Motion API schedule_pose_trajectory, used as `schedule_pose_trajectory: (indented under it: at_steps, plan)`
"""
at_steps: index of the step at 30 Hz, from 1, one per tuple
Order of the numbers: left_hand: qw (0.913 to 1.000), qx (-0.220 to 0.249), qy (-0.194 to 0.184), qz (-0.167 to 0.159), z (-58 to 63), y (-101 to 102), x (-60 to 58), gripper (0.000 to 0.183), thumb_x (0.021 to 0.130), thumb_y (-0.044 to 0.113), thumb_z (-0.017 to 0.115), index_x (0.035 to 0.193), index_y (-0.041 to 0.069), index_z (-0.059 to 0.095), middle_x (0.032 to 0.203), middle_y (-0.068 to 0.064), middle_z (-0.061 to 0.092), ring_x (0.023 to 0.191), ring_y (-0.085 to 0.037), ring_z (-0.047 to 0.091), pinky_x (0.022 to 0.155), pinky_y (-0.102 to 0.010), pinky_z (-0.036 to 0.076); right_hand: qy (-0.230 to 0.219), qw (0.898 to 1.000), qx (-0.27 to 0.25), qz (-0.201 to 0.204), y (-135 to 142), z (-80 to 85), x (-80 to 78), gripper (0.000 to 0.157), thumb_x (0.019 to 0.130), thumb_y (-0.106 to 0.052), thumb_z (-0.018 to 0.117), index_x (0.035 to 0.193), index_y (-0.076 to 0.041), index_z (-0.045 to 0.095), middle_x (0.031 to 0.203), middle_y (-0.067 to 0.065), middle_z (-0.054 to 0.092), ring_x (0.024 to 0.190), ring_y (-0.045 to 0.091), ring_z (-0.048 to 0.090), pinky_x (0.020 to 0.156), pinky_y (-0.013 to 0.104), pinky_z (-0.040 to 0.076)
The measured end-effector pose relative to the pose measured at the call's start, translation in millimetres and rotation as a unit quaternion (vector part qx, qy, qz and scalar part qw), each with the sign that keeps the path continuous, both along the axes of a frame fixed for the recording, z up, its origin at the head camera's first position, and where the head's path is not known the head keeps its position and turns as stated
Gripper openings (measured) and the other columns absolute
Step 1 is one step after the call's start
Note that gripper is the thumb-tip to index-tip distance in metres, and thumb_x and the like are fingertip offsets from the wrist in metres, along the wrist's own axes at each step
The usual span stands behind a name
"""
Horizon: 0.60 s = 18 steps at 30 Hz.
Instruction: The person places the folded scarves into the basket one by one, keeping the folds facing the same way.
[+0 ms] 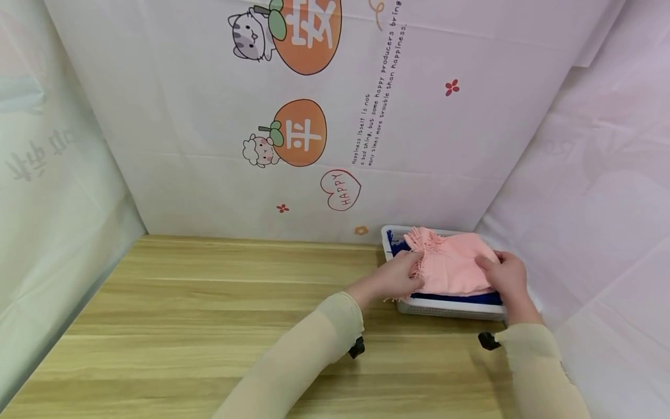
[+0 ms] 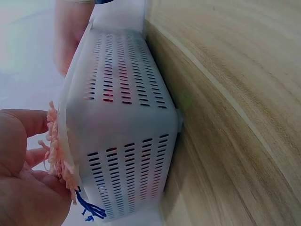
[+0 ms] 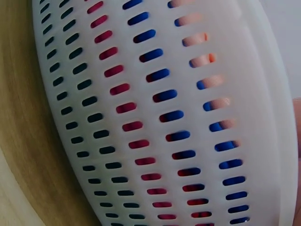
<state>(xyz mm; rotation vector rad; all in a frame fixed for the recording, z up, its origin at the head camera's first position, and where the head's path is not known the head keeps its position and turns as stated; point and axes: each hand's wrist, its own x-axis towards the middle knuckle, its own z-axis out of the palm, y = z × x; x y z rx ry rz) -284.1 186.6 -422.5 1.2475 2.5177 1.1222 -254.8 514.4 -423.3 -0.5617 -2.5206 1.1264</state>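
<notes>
A folded pink scarf (image 1: 455, 265) with a fringe lies on top of dark blue fabric (image 1: 478, 298) in a white perforated plastic basket (image 1: 445, 311). My left hand (image 1: 400, 276) pinches the scarf's fringed left end at the basket rim. In the left wrist view, pink fringe (image 2: 56, 155) sits between its thumb and fingers, and blue tassels (image 2: 91, 208) hang over the rim. My right hand (image 1: 510, 282) grips the scarf's right edge, thumb on top; its fingertips are hidden. Through the basket wall (image 3: 155, 113), dark, red, blue and pink layers show in the right wrist view.
The basket stands at the back right corner of a wood-grain table (image 1: 220, 314). A white printed cloth wall (image 1: 209, 174) rises behind it, and another cloth wall (image 1: 607, 233) stands close on the right.
</notes>
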Motion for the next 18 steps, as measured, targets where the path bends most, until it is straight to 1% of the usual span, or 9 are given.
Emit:
schedule_pose_trajectory:
  at_steps: [3,6,9,13,16,18]
  plan:
    - [0.9999,-0.007,0.012,0.006,0.1,0.5,0.2,0.074,0.11,0.027,0.07,0.174,0.009,0.037,0.173,-0.012,0.043,0.159,-0.017,0.04,0.125,-0.028,0.039,-0.004,1.0,0.013,0.004,0.7,-0.9,0.1,0.076,0.108,-0.042,0.067,0.156,0.015,0.05,0.154,0.04,0.052,0.136,0.051,0.053,0.117,0.062,0.043]
    - [0.9996,-0.012,0.025,0.009,0.0,0.6,0.1,0.073,0.11,0.027,0.07,0.173,0.009,0.038,0.173,-0.011,0.044,0.16,-0.016,0.039,0.125,-0.028,0.039,-0.009,0.999,0.031,0.007,2.4,-2.0,0.0,0.076,0.109,-0.043,0.065,0.154,0.016,0.05,0.152,0.041,0.053,0.135,0.054,0.053,0.117,0.063,0.043]
    - [0.9991,-0.019,0.035,0.012,-0.1,0.4,1.0,0.072,0.11,0.028,0.07,0.173,0.01,0.04,0.173,-0.011,0.044,0.16,-0.017,0.039,0.124,-0.029,0.04,-0.013,0.999,0.046,0.01,3.8,-2.8,0.5,0.076,0.109,-0.044,0.063,0.153,0.016,0.051,0.15,0.042,0.054,0.134,0.055,0.053,0.117,0.064,0.043]
    - [0.9982,-0.026,0.05,0.021,-1.0,0.9,2.2,0.072,0.109,0.03,0.071,0.172,0.01,0.042,0.171,-0.014,0.044,0.158,-0.019,0.043,0.123,-0.031,0.043,-0.021,0.998,0.062,0.016,4.6,-2.6,2.0,0.077,0.11,-0.046,0.062,0.153,0.017,0.05,0.15,0.043,0.053,0.135,0.057,0.053,0.117,0.066,0.043]
    - [0.9965,-0.032,0.07,0.03,-2.2,1.5,2.3,0.073,0.108,0.033,0.072,0.171,0.01,0.043,0.171,-0.015,0.044,0.158,-0.021,0.042,0.123,-0.032,0.043,-0.029,0.997,0.075,0.023,4.9,-2.0,2.9,0.078,0.11,-0.046,0.061,0.154,0.017,0.048,0.15,0.043,0.053,0.135,0.059,0.052,0.117,0.068,0.042]
    - [0.9944,-0.043,0.089,0.037,-2.7,1.8,2.7,0.075,0.106,0.039,0.073,0.17,0.012,0.045,0.171,-0.014,0.044,0.157,-0.021,0.042,0.123,-0.032,0.042,-0.036,0.995,0.089,0.028,4.6,-1.7,3.1,0.079,0.11,-0.048,0.06,0.155,0.017,0.047,0.151,0.043,0.052,0.135,0.059,0.052,0.116,0.069,0.042]
